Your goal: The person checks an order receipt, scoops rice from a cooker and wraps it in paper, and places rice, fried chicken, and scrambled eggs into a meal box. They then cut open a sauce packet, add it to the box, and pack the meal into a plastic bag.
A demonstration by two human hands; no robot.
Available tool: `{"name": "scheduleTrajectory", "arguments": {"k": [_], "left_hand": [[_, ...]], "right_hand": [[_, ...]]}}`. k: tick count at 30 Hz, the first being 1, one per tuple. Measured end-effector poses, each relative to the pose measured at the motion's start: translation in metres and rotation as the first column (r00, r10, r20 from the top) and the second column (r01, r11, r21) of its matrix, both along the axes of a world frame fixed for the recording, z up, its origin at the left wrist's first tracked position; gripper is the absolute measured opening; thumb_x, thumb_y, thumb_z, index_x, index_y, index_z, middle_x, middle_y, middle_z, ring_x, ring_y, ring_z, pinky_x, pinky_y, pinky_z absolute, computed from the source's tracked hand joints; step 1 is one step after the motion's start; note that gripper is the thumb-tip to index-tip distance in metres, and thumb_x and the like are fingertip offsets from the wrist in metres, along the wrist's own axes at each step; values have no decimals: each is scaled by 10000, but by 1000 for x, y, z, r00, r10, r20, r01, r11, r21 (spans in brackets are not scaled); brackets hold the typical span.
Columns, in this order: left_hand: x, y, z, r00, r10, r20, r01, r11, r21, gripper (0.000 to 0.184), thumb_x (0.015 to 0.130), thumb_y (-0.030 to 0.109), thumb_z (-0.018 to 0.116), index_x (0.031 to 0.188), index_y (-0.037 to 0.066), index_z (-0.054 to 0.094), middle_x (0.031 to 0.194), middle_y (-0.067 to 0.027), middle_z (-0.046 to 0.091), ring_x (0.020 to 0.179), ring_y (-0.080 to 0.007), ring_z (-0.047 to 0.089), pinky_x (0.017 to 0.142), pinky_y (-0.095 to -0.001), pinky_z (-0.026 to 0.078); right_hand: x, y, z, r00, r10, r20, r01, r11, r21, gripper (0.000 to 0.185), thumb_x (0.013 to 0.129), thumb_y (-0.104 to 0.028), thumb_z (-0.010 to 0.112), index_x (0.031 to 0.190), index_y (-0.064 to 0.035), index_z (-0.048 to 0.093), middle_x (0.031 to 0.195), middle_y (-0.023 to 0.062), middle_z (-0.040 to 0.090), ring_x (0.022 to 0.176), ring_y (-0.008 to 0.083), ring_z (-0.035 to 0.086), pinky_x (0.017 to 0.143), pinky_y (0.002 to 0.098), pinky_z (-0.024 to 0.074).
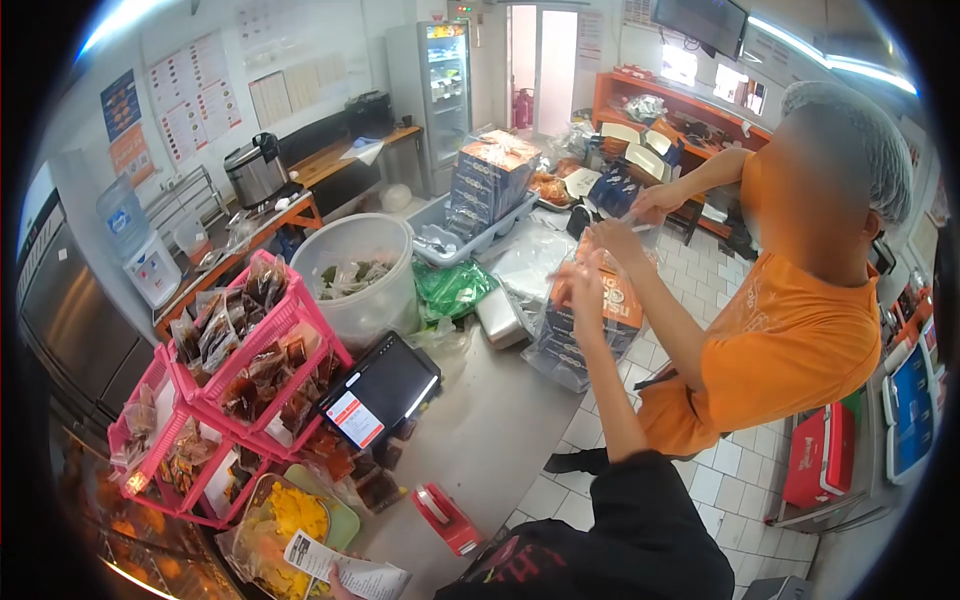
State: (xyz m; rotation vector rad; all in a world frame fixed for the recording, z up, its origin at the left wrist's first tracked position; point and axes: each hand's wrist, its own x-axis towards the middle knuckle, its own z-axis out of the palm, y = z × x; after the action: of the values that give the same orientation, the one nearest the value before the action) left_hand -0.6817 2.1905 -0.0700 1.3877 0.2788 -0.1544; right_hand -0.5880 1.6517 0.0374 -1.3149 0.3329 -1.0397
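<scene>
At the bottom edge, my left hand (343, 586) holds a printed paper receipt (345, 570), and only a few of its fingers show. My right hand (580, 288) is stretched forward with its fingers apart, at the near side of a clear plastic bag around orange and dark blue boxes (608, 305). A co-worker in an orange shirt and hairnet has both hands at the top of this bag. Below the receipt and beside it lies a tray of yellow food in plastic (300, 512).
Pink crates (262, 345) of sauce packets, a tablet screen (380, 390), a red tape dispenser (447, 518), a metal container (503, 318) and a large clear tub (358, 275) stand on the metal counter. The co-worker (790, 330) stands at its right side.
</scene>
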Motion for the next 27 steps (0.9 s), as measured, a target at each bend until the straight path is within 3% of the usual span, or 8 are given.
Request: {"name": "scheduleTrajectory", "arguments": {"k": [5, 8, 11, 13, 16, 21, 25, 27], "left_hand": [[26, -17, -7, 889, -115, -444, -106, 890, -444, 434, 820, 294, 523, 1143, 14, 446, 1057, -149, 542, 952, -298, 536, 869, -415, 417], [31, -35, -12, 911, -141, -387, -72, 871, -486, 410, 819, 268, 504, 1149, 34, 438, 1046, -131, 538, 940, -286, 532, 840, -421, 427], [30, -43, -18, 965, -182, -190, 66, 866, -495, 370, 813, 209, 463, 1146, 52, 424, 1018, -108, 531, 896, -279, 529, 780, -442, 447], [39, -30, -30, 947, -264, -181, 141, 852, -504, 360, 813, 209, 459, 1132, 45, 429, 1012, -113, 532, 889, -285, 531, 780, -443, 447], [59, -4, -78, 909, -388, -148, 244, 788, -565, 355, 808, 202, 444, 1110, 14, 428, 1004, -132, 531, 895, -298, 532, 784, -445, 447], [50, 1, -36, 786, -550, -283, 286, 729, -622, 422, 802, 298, 549, 1119, 37, 450, 955, -118, 549, 901, -298, 540, 819, -419, 445], [29, 0, -62, 785, -531, -320, 241, 736, -632, 419, 790, 305, 557, 1100, 37, 470, 968, -111, 553, 894, -297, 538, 812, -421, 438], [6, 0, -59, 816, -482, -320, 210, 762, -613, 398, 800, 315, 522, 1097, 52, 491, 957, -98, 560, 887, -288, 538, 805, -420, 435]], "right_hand": [[-70, 106, -29, 449, 685, -573, -856, 513, -57, 496, 908, -167, 390, 1361, -94, 200, 883, 105, 601, 654, 148, 601, 590, 270, 498], [-105, 140, -73, 19, 355, -935, -1000, 29, -10, 580, 890, -339, 457, 1341, -44, 242, 1008, 144, 590, 840, 248, 591, 749, 347, 470], [-141, 156, -79, 66, 267, -962, -977, 213, -8, 606, 857, -350, 493, 1285, 28, 292, 1116, 205, 525, 968, 326, 534, 848, 386, 420], [-188, 134, -32, 651, -49, -758, -650, 480, -589, 627, 854, -331, 510, 1321, 2, 254, 1300, 208, 368, 1219, 311, 343, 1015, 368, 259], [-248, 155, 139, 740, -411, -532, -126, 693, -710, 503, 869, -222, 497, 1270, 36, 336, 1326, 212, 337, 1253, 311, 291, 1041, 375, 208], [-372, 118, 195, -77, -712, 698, 673, -554, -490, 376, 856, -231, 483, 1156, -3, 489, 1164, 156, 500, 1112, 263, 432, 952, 356, 304], [-328, 50, 73, 335, -915, -225, -173, 176, -969, 434, 789, -383, 548, 1101, -82, 545, 1048, 96, 557, 955, 210, 513, 822, 323, 394], [-312, 68, -70, 112, -638, -762, -842, 347, -414, 465, 755, -459, 581, 1074, -122, 573, 990, 66, 585, 877, 184, 554, 756, 306, 438]]}}
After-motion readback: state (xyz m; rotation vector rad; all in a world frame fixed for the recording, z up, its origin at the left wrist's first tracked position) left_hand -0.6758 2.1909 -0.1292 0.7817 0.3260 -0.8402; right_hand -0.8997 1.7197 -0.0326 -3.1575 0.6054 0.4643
